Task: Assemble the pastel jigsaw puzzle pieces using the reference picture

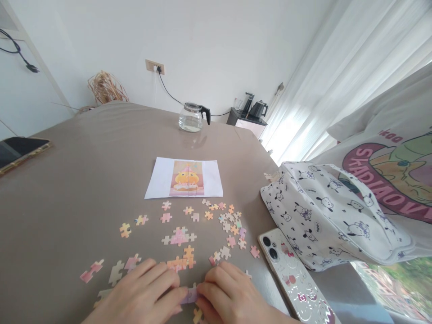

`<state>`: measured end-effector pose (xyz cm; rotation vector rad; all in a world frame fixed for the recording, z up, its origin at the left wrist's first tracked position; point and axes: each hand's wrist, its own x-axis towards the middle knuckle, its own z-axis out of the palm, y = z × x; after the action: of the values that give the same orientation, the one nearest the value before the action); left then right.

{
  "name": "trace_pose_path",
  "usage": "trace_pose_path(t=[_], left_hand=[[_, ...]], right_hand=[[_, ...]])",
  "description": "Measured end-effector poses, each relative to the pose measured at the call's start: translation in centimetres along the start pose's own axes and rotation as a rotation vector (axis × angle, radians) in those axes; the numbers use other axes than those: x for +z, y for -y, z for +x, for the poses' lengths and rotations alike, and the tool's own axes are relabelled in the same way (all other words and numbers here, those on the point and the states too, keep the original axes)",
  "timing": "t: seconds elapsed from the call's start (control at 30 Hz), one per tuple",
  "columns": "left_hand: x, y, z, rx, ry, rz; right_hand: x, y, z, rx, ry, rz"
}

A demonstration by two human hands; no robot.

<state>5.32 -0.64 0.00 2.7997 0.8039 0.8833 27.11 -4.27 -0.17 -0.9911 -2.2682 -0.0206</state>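
Small purple jigsaw puzzle pieces (191, 295) lie between my two hands, near the bottom of the view. From the left, my left hand (148, 288) grips them with thumb and fingers together. The fingertips of my right hand (226, 288) pinch their right end. Just beyond is a joined orange cluster of puzzle pieces (182, 261), and farther up a joined pink cluster (179, 236). Loose puzzle pieces (231, 218) are scattered to the right, with more pieces (116, 272) beside my left hand. Some lie partly hidden beneath my hands.
A printed picture sheet (205, 180) lies beyond the pieces on the brown table (84, 180). Farther back stands a glass pot (191, 119). At right are a phone in a decorated case (293, 279) and a white patterned bag (313, 211), with a person's printed shirt (381, 148) behind. Another phone (20, 150) is far left.
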Motion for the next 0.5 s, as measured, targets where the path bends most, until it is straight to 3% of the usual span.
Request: trace_pose_path(t=[0.5], left_hand=[[0.17, -0.38, 0.4, 0.125, -0.089, 0.114]], right_hand=[[0.15, -0.01, -0.3, 0.008, -0.014, -0.014]])
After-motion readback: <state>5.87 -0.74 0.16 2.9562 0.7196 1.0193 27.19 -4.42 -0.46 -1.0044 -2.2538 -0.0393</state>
